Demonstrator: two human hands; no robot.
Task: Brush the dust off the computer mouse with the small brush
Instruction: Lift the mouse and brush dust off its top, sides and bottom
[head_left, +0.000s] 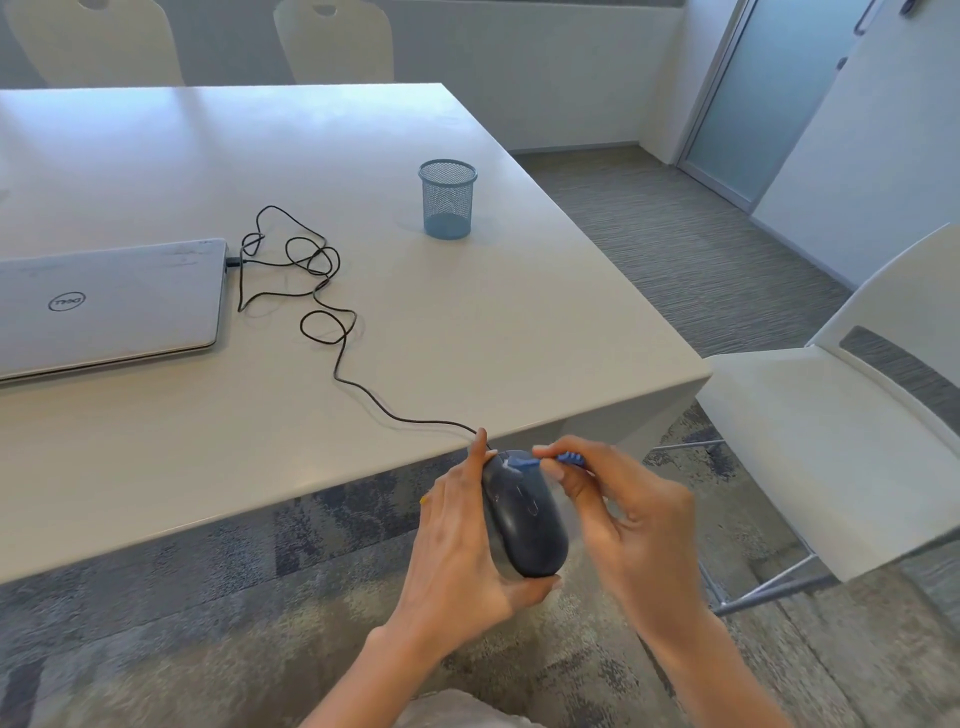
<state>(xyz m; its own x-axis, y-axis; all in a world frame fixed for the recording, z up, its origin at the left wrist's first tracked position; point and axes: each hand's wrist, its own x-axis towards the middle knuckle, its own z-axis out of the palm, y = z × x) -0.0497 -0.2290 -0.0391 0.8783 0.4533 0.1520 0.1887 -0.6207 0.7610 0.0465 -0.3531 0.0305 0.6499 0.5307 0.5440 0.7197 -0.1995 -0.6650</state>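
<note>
Mouse sits cradled off the table's edge in my left hand, gripped by its sides; light, hard and smooth, likely slippery. My right hand pinches the small brush against its front.

Black mouse (blue brush)

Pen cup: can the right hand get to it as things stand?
Probably not right away. The right hand is pinching the small brush against the mouse, off the near table edge. The pen cup stands far up the table; the path is clear.
</note>
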